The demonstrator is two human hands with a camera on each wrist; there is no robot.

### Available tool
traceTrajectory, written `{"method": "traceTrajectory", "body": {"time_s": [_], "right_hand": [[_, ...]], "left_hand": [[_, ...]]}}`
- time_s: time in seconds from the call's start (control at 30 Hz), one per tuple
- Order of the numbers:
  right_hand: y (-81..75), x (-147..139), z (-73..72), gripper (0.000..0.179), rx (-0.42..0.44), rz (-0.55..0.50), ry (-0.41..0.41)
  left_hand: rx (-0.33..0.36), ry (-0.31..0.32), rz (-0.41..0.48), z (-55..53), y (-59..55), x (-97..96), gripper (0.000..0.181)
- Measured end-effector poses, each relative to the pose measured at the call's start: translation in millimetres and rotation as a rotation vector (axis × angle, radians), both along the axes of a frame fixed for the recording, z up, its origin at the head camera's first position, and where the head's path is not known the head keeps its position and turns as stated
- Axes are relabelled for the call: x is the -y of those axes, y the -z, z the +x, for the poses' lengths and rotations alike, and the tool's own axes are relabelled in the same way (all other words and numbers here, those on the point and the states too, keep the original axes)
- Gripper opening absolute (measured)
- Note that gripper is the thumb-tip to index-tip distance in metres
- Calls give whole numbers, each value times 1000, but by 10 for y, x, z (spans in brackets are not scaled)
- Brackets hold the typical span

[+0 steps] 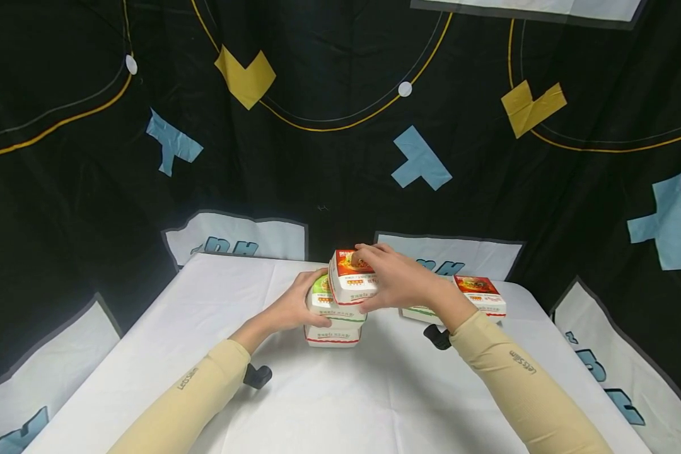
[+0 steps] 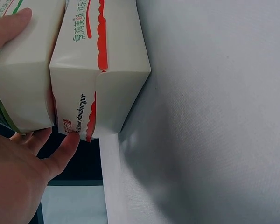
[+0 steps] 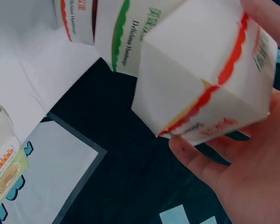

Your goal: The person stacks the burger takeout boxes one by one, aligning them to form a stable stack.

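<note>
A white hamburger box with red trim (image 1: 333,338) rests on the table, and a green-trimmed hamburger box (image 1: 330,311) is stacked on it. My left hand (image 1: 296,304) grips the green-trimmed box, thumb on the near side and fingers behind; in the left wrist view one fingertip touches the lower box (image 2: 116,51). Above, my right hand (image 1: 400,277) holds a red-topped hamburger box (image 1: 354,291) between thumb and fingers. That box (image 3: 186,70) is tilted in the right wrist view, close over the green-trimmed one (image 3: 130,32), whose top it partly hides.
To the right, partly behind my right forearm, stand another green-trimmed box (image 1: 417,314) and a red-topped box (image 1: 480,291). White cloth (image 1: 340,403) covers the table. A black curtain (image 1: 329,176) hangs behind its far edge.
</note>
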State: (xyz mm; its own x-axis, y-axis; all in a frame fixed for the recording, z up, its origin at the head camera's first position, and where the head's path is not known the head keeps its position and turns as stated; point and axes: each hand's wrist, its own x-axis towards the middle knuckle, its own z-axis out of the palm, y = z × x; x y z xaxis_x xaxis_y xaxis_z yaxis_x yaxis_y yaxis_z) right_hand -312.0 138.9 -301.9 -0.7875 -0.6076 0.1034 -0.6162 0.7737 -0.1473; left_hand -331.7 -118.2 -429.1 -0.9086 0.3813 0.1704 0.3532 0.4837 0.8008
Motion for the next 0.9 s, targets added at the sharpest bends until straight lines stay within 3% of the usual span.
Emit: {"method": "traceTrajectory", "body": {"time_s": [0.23,0.9], "right_hand": [[-48,-85,-8,80,103,-10,-19],[49,-100,-40,81,-7,-21,-39]], "left_hand": [[7,-4,5,6,12,0,109],[-3,-11,17,12,7,-18,112]]}}
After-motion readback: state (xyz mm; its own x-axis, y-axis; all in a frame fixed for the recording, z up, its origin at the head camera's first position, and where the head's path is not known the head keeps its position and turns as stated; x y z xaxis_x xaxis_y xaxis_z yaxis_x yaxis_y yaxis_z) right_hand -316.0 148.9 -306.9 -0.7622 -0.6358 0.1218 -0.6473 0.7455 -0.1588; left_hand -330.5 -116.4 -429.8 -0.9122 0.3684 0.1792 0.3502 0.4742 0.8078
